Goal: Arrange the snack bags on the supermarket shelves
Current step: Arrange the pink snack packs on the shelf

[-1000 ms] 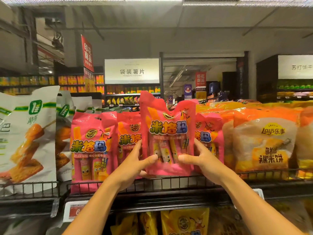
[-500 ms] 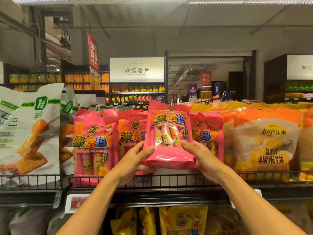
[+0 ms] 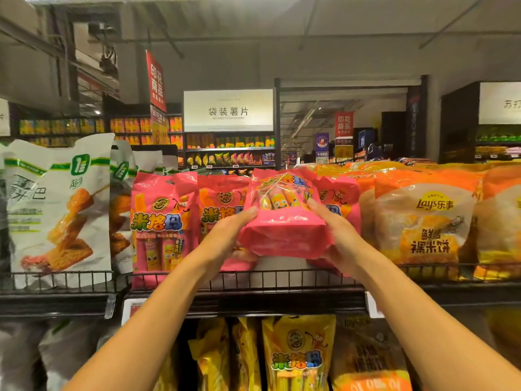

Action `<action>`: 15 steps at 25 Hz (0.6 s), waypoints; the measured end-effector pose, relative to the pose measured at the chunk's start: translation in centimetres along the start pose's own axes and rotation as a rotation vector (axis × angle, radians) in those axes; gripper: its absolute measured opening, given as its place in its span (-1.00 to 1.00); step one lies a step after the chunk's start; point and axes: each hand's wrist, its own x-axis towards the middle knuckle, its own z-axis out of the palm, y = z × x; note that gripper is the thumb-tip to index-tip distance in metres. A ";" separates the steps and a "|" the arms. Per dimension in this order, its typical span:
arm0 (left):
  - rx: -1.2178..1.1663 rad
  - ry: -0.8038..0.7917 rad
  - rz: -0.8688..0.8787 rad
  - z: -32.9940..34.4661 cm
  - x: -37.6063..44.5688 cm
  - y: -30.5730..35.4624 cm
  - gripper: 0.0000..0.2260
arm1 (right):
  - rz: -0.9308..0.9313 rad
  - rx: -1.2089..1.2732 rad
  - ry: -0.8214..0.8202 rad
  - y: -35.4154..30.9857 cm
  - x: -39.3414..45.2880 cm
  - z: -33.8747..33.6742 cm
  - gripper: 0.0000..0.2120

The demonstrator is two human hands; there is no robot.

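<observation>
Since a moment ago our pink snack bag (image 3: 283,218) tips back, bottom toward us. Left hand (image 3: 225,238) and right hand (image 3: 335,235) grip its sides above the shelf (image 3: 253,279) gap (not yet set down).

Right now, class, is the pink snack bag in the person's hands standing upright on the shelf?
No: the pink snack bag is tipped back, bottom toward the camera, held above the shelf rail between left hand and right hand.
</observation>
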 end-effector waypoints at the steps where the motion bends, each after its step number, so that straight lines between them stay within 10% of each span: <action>1: 0.017 -0.002 -0.009 0.1 -0.2 0.8 -0.55 | 0.026 -0.005 0.009 -0.6 -0.4 0.0 -0.43; 15: 0.025 -0.070 -0.042 0.3 -3.5 4.0 -0.65 | 0.081 -0.013 -0.080 -3.5 -3.5 0.5 -0.51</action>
